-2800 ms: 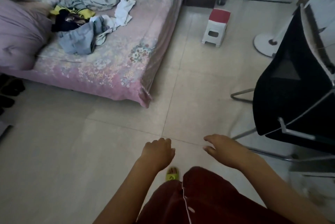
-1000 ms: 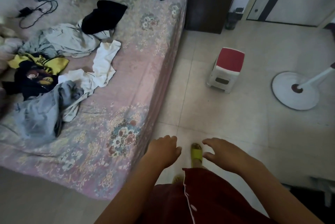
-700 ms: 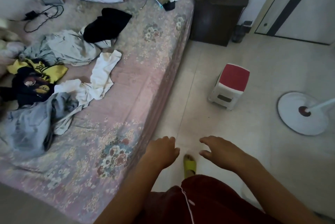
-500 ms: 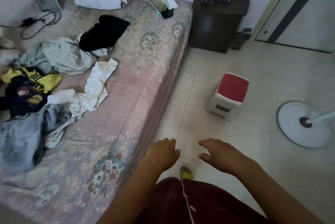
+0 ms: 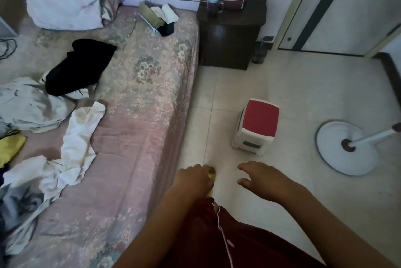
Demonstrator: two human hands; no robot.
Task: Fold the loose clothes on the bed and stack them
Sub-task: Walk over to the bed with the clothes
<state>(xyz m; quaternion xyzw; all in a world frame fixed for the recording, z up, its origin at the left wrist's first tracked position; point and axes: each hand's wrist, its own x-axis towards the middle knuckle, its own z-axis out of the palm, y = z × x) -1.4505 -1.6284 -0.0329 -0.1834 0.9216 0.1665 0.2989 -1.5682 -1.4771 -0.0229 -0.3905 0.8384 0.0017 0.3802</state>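
**Desk:** What are you failing to make out from the head view?

**Me:** Quite a lot on the left. I'm seeing the loose clothes running off the frame edge: a yellow garment (image 5: 9,148) is getting cut off there, and a grey-blue one (image 5: 19,207) below it is blurring into shadow. A pale grey garment (image 5: 30,107) is also clipped at the edge. The bed (image 5: 138,128) itself is running out of the bottom and left of frame. My own left hand (image 5: 193,183) is covering most of a yellow slipper (image 5: 211,173) on the floor (image 5: 282,85).

**Desk:** Any containers?

**Me:** I'm looking at a small basket (image 5: 152,16) tipping on its side at the head of the bed, with white folded items spilling from its mouth; what they are, I can't tell. On the dark nightstand (image 5: 230,39) a mug (image 5: 213,3) is standing with a wire hanger behind it; its contents aren't showing.

**Desk:** And the clothes still to fold?

**Me:** They're lying unfolded on the left half of the bed: a black garment (image 5: 80,68) resting partly on the pale grey one, and a white garment (image 5: 73,144) trailing down toward the grey-blue heap.

**Desk:** Hands?

**Me:** Both are hanging out in front of me over the floor beside the bed, palms down, touching nothing. The left one is loosely curled and empty. The right hand (image 5: 267,181) is reaching forward with fingers relaxed and slightly spread, also empty. A red-topped stool (image 5: 259,124) is sitting beyond it.
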